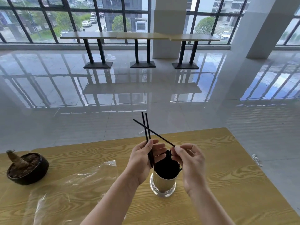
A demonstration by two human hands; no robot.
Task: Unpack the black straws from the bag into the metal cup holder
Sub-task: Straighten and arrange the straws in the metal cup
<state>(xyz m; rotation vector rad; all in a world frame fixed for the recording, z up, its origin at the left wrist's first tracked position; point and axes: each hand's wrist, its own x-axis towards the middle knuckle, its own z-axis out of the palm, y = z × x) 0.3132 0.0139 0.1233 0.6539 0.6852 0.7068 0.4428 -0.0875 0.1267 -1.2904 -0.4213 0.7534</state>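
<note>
Head-worn camera looks forward and down, close over the wooden table.

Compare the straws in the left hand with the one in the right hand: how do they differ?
The left hand grips two straws; the right hand pinches one straw. The two straws stand nearly upright, side by side, while the one straw slants up to the left and crosses them. The two straws' lower ends reach the metal cup rim; the one straw is held by its end, above the cup. All are thin and black.
</note>
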